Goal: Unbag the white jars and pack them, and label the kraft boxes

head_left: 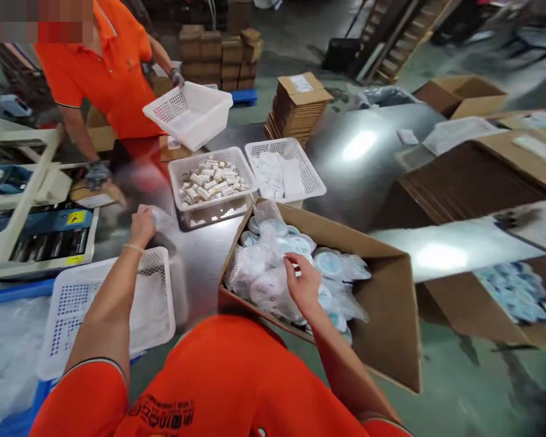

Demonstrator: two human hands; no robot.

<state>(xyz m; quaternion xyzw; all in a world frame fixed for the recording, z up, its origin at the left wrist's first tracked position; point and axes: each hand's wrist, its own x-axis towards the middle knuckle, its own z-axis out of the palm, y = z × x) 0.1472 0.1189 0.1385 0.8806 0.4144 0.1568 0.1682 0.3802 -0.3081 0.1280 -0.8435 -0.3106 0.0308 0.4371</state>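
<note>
My left hand point(143, 227) is closed on a small clear plastic bag point(162, 220), blurred, over the metal table beside a white perforated basket point(166, 291) holding clear plastic bags point(151, 306). My right hand point(304, 280) is over an open cardboard box point(384, 303), with thumb and forefinger curled together at the bubble wrap point(270, 252). Anything between those fingertips is too small to make out. Inside the box lie several round white containers with pale blue labels point(330, 264), some of them in bubble wrap or clear plastic.
A basket of small white-and-brown pieces point(213, 181) and a basket with white packets point(284, 173) stand ahead. A co-worker point(113, 79) holds another white basket point(191, 115) near a machine point(40, 224). Stacked flat cartons point(298, 106) and a box of pale blue items point(514, 291) flank the table.
</note>
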